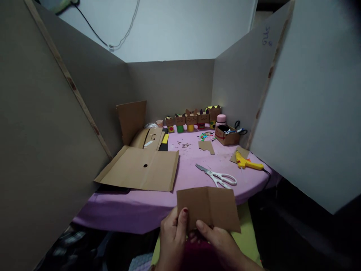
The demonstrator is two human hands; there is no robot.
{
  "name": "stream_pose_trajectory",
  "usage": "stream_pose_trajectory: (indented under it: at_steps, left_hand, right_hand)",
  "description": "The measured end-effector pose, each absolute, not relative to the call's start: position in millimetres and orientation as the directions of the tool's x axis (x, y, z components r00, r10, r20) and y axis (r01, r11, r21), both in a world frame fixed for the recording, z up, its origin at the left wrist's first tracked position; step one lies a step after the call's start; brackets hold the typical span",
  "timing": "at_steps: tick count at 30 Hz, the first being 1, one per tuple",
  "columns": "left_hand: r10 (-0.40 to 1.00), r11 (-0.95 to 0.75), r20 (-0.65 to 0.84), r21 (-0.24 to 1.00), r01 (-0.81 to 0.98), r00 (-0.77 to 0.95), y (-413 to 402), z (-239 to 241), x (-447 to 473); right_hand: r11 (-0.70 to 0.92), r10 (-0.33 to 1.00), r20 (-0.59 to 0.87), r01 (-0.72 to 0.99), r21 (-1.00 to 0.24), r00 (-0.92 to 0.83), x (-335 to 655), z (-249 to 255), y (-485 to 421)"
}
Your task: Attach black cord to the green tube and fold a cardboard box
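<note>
A rectangular piece of brown cardboard (220,207) with a crease down its middle is held over my lap, in front of the table's near edge. My left hand (175,231) grips its left edge, thumb lying on the face. At the lower edge my right hand (218,239) pinches it, the thumb on top and the fingers behind. Just beyond the cardboard, white-handled scissors (216,176) lie on the purple tablecloth (187,169) with their blades slightly apart. A yellow glue gun (248,162) rests on a cardboard scrap to the right.
A large cardboard sheet (138,167) with a hole covers the table's left side. Several cardboard animal figures (191,119) stand at the back. A small box (227,137) holds pens and scissors beside a pink bottle (221,119). A notched cardboard scrap (207,146) lies mid-table. Grey partitions (172,82) enclose the table.
</note>
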State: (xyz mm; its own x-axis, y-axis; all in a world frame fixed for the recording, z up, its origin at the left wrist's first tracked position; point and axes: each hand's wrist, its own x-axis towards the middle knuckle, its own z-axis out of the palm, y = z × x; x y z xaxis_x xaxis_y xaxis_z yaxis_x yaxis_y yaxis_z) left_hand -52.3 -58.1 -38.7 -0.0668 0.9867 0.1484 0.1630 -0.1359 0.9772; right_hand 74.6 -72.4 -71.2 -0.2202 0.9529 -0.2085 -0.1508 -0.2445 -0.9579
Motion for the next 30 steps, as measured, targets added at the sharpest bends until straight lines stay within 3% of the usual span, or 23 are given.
stream_pose_trajectory:
  at_steps: [6,11,15,22,27,30]
  left_hand:
    - [0.993,0.088,-0.077,0.987,-0.131,0.084,-48,-41,-53]
    - [0.995,0.100,-0.102,0.984,-0.150,-0.006,-48,-43,-54]
    - [0.988,0.117,-0.134,0.976,-0.184,-0.082,-53,-47,-49]
    - [0.974,0.173,-0.204,0.952,-0.254,-0.101,-58,-45,-45]
    - [0.987,0.141,-0.158,0.952,-0.271,-0.041,-57,-45,-47]
    - [0.983,0.159,-0.179,0.948,-0.276,-0.047,-56,-49,-47]
  right_hand:
    - [-0.240,0.956,-0.197,-0.193,-0.951,-0.219,72,-69,-67]
    - [-0.249,0.949,-0.198,-0.196,-0.948,-0.246,72,-73,-66]
    - [-0.221,0.968,-0.189,-0.196,-0.955,-0.167,73,-77,-67]
    - [-0.308,0.949,-0.287,-0.189,-0.932,-0.132,72,-79,-69]
    - [-0.329,0.943,-0.298,-0.292,-0.898,-0.146,71,-79,-68]
    - [-0.292,0.955,-0.264,-0.262,-0.920,-0.139,69,-80,-67]
